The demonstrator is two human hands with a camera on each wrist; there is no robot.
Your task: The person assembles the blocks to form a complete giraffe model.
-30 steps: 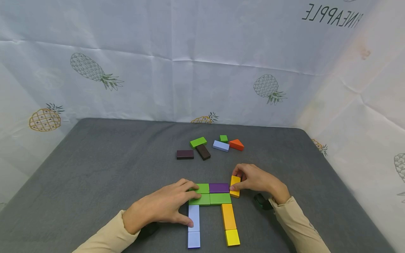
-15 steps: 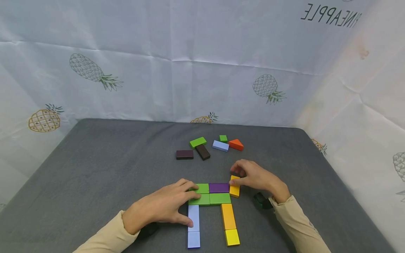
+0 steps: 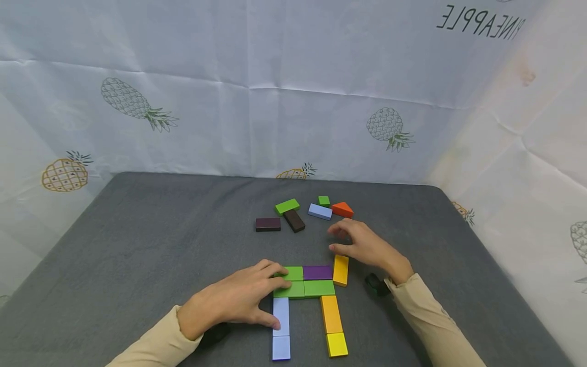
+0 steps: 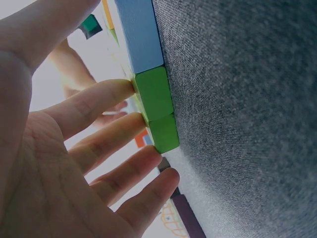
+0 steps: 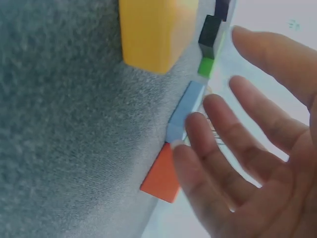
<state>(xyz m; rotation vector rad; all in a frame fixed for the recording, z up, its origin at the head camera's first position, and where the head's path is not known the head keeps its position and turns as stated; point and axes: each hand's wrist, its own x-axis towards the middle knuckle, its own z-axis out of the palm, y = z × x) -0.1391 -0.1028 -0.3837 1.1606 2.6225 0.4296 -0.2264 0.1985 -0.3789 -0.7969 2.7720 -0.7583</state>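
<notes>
Looking down from the head camera, the left hand (image 3: 231,302) lies flat with relaxed fingers on two green blocks (image 3: 290,282) and its thumb on a pale blue block (image 3: 281,315), part of a flat block figure on the grey table (image 3: 137,244). The right hand (image 3: 364,247), fingers loose and holding nothing, hovers just beyond the orange-yellow block (image 3: 341,270), which lies against the purple block (image 3: 317,272).

In the left wrist view, straight fingertips (image 4: 116,91) touch the green blocks (image 4: 156,106).

In the right wrist view, the spread fingers (image 5: 218,148) hang apart from the orange-yellow block (image 5: 153,29), near a light blue block (image 5: 184,111) and an orange triangle (image 5: 161,176).
</notes>
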